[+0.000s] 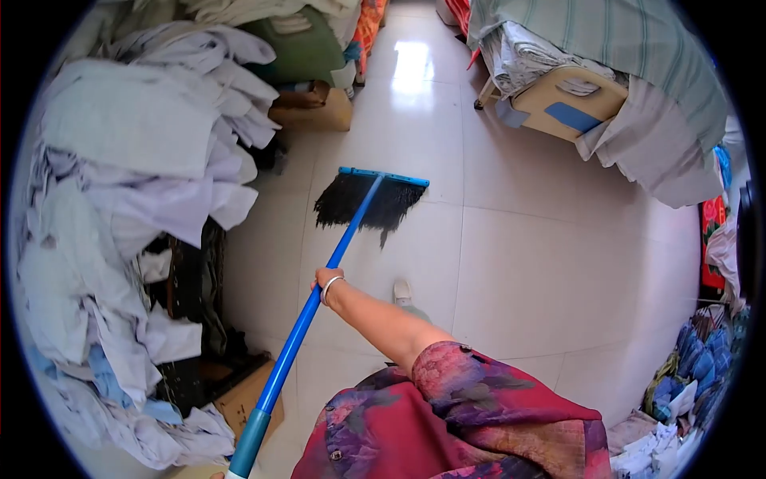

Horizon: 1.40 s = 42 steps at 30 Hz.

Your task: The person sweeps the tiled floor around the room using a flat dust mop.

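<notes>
My right hand point(325, 278), with a silver bangle at its wrist, is wrapped round the blue shaft of a long-handled broom point(297, 335). The broom slants from the lower left up to its head, where black bristles point(363, 201) hang from a light-blue bar and lie against the pale tiled floor point(519, 271). At the bottom edge, only a sliver of my left hand point(217, 476) shows, closed at the teal end of the handle; most of it is out of frame. A light-coloured shoe point(401, 290) shows just beyond my right forearm.
Piles of white cloth point(128, 120) rise along the left, above a cardboard box point(251, 395). Another box point(319, 112) sits farther up. At the upper right, a striped cloth point(598, 40) covers stacked fabric beside a beige panel point(570, 100). Blue checked cloths point(698, 359) lie at the right.
</notes>
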Each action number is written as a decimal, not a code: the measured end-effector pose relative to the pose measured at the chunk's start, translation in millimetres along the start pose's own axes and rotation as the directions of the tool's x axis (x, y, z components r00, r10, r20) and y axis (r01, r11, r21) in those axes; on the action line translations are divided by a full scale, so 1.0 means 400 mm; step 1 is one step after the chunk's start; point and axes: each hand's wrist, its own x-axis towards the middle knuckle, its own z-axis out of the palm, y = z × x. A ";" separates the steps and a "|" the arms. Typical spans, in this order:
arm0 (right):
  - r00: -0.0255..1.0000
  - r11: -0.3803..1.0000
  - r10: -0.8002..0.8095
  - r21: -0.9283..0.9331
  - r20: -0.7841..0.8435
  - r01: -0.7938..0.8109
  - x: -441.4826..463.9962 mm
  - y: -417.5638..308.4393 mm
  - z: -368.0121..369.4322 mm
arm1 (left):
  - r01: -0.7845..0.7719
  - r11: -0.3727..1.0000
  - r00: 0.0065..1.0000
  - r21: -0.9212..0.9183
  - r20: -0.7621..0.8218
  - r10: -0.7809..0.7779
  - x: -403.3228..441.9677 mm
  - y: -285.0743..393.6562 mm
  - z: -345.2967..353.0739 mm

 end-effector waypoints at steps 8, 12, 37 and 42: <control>0.999 0.993 -0.035 0.113 0.000 0.035 0.080 -0.338 0.007 | -0.194 0.980 0.978 -0.037 -0.088 0.190 0.237 0.274 -0.076; 0.998 0.986 -0.056 0.155 -0.008 0.057 0.094 -0.473 -0.005 | -0.172 0.972 0.985 -0.158 -0.057 0.165 0.340 0.387 -0.085; 0.980 0.823 -0.070 0.544 -0.188 0.164 0.380 -1.339 0.085 | -0.527 0.754 0.829 -0.391 -0.040 0.558 1.356 0.862 -0.180; 0.957 0.874 -0.101 0.434 -0.272 0.216 0.290 -1.248 0.258 | -0.332 0.836 0.943 -0.438 -0.142 0.300 1.386 0.714 -0.302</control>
